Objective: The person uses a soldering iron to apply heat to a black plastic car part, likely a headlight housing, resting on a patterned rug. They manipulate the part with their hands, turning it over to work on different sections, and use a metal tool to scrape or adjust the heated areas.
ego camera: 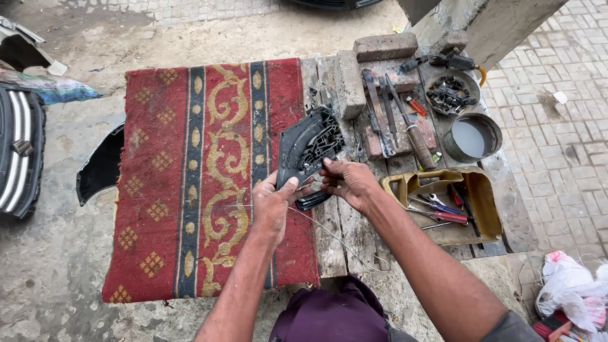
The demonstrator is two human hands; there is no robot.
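A black plastic car part point(308, 144), curved with ribbed inner structure, is held above a red patterned carpet point(202, 177) and the wooden bench point(342, 234). My left hand point(273, 204) grips its lower end from below. My right hand point(345, 182) pinches at the part's lower right edge, fingers closed. A thin wire point(335, 237) runs from under the hands down toward the bench's near edge. A small dark piece point(313, 200) sits just below the hands.
On the bench's right lie bricks point(384, 46), files and a chisel point(405, 120), a bowl of black clips point(451, 95), a tin of grey liquid point(474, 137) and a cut yellow jug with screwdrivers point(446, 206). Car bumper pieces point(22, 152) lie left.
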